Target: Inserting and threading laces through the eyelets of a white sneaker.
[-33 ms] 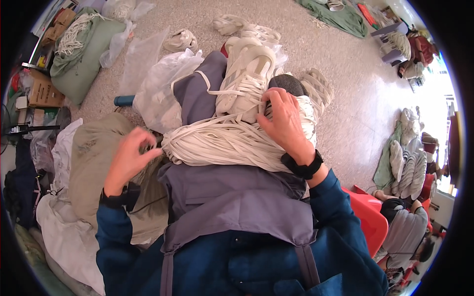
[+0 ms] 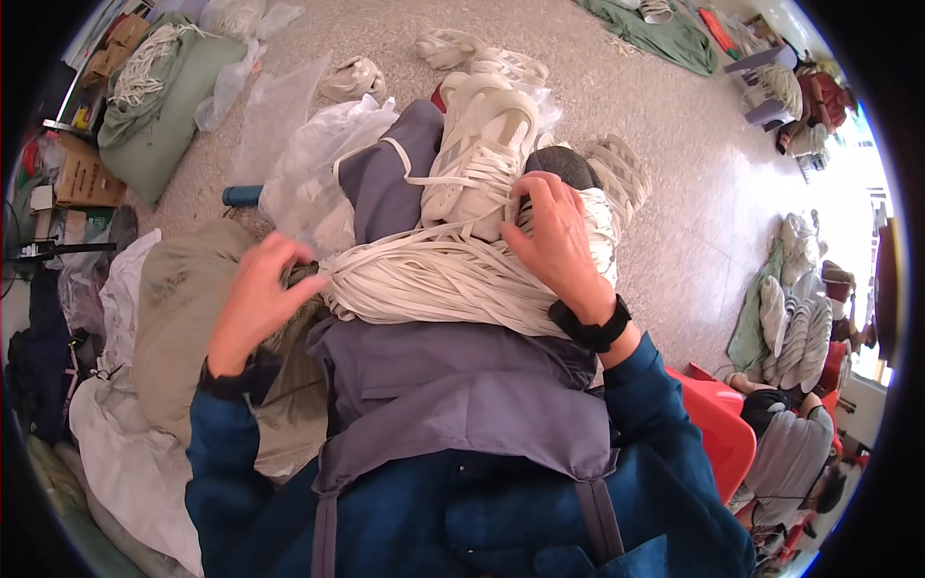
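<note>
A pale beige sneaker (image 2: 482, 159) rests on my lap, its toe toward me, with flat cream laces across its front. Below it lies a thick bundle of cream shoelaces (image 2: 443, 284), spread over my grey apron (image 2: 462, 395). My right hand (image 2: 557, 236) is closed against the sneaker's right side, above the bundle; its fingertips are partly hidden, so what they grip is unclear. At the bundle's left end, my left hand (image 2: 265, 294) is slightly blurred, thumb and fingers apart, with nothing visible between them. One loose lace (image 2: 400, 159) loops left from the sneaker over grey cloth.
More sneakers (image 2: 448, 46) lie on the floor ahead. Clear plastic bags (image 2: 318, 159) and a blue cylinder (image 2: 241, 197) are at left, near a green sack (image 2: 154, 125). A red chair (image 2: 718, 433) stands at right, close to another person (image 2: 790, 453).
My left hand has shifted slightly up and to the right, nearer the lace bundle's end. My right hand and the sneaker stay in place.
</note>
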Action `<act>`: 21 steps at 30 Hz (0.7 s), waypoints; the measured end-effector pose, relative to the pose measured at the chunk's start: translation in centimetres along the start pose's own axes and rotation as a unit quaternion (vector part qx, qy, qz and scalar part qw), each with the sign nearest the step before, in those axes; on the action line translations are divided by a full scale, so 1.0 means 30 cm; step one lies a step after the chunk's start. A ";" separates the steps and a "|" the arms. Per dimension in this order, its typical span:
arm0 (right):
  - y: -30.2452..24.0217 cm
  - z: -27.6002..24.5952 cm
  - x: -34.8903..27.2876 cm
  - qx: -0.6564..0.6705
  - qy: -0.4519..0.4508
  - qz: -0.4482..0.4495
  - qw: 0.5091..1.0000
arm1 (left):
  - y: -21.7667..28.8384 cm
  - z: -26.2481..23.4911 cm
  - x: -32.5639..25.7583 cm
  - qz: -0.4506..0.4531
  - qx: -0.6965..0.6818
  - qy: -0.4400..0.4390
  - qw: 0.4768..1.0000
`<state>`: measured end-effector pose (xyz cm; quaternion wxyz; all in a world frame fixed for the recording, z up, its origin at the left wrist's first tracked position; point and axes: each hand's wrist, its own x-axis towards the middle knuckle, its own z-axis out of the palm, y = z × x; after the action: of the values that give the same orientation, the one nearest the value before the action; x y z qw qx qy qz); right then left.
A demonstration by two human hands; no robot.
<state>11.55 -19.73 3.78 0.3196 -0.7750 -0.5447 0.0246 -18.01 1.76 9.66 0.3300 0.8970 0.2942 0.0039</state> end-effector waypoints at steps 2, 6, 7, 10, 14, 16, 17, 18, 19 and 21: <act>-0.011 -0.010 -0.012 0.010 0.010 0.006 1.000 | 0.090 0.068 0.116 0.091 -0.041 0.079 0.992; -0.011 -0.039 -0.020 0.025 0.003 0.019 1.000 | 0.208 0.276 0.325 0.265 0.138 0.214 0.930; -0.007 -0.046 -0.030 0.033 0.000 0.019 0.999 | 0.195 0.311 0.364 0.262 0.137 0.214 0.931; -0.005 -0.076 -0.029 0.039 -0.031 0.007 0.999 | 0.127 0.354 0.442 0.220 0.203 0.106 0.948; -0.012 -0.082 0.014 0.050 -0.017 -0.002 0.999 | 0.097 0.312 0.414 0.271 0.042 0.092 0.957; -0.047 -0.052 0.078 0.014 0.004 -0.066 0.998 | 0.126 0.259 0.386 0.316 0.013 0.134 0.939; -0.069 -0.023 0.109 0.013 0.005 -0.066 0.998 | 0.146 0.234 0.372 0.317 0.012 0.134 0.939; -0.091 0.011 0.135 0.007 0.013 -0.100 0.995 | 0.169 0.213 0.356 0.323 0.018 0.124 0.938; -0.102 0.037 0.157 0.001 0.022 -0.134 0.991 | 0.189 0.199 0.343 0.329 0.024 0.115 0.937; -0.089 0.081 0.193 0.006 0.011 -0.132 0.991 | 0.233 0.188 0.326 0.337 0.020 0.137 0.931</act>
<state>10.72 -13.07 5.04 0.3308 -0.6943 -0.6387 -0.0236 -5.10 -0.64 7.57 0.2483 0.9404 0.0168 0.2316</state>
